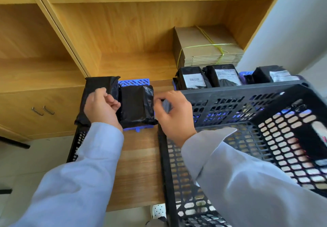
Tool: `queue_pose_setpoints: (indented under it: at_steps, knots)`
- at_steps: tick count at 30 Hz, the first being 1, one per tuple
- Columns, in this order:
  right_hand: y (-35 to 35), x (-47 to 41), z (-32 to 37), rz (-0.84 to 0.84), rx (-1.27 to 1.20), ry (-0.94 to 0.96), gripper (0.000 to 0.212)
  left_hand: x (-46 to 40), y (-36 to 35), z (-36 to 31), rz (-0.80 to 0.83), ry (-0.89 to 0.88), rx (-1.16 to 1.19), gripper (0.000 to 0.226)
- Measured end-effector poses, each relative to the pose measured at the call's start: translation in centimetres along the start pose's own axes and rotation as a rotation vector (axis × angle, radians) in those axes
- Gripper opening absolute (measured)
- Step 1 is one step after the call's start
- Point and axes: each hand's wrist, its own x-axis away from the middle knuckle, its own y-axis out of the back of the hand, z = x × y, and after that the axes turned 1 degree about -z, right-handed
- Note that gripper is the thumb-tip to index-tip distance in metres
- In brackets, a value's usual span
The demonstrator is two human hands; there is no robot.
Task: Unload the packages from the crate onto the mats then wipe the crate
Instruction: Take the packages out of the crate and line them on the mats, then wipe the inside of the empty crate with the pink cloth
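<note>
A wooden counter (138, 164) below open shelving. The left hand (101, 109) grips a black package (95, 88) beside another package (136, 106) on a blue mat (134, 82). The right hand (174, 117) clasps the black crate (247, 102) rim; more packages (208, 76) lie behind it.

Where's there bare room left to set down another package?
Bare wood shelf between the blue mat and the cardboard stack; bare tabletop between both sleeves. The blue mat is crowded: two black packages cover it.
</note>
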Motion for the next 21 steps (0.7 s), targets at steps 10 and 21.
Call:
queue_pose_setpoints:
  at_steps: [10,21]
  knots:
    - [20.4,0.1,-4.9,-0.294,-0.17,-0.356,0.014,14.8,-12.5,2.1,0.554,0.004,-0.199,0.028]
    - [45.4,2.0,-25.4,-0.408,-0.106,-0.815,0.011,32.0,-24.7,19.8,0.937,0.469,-0.718,0.021]
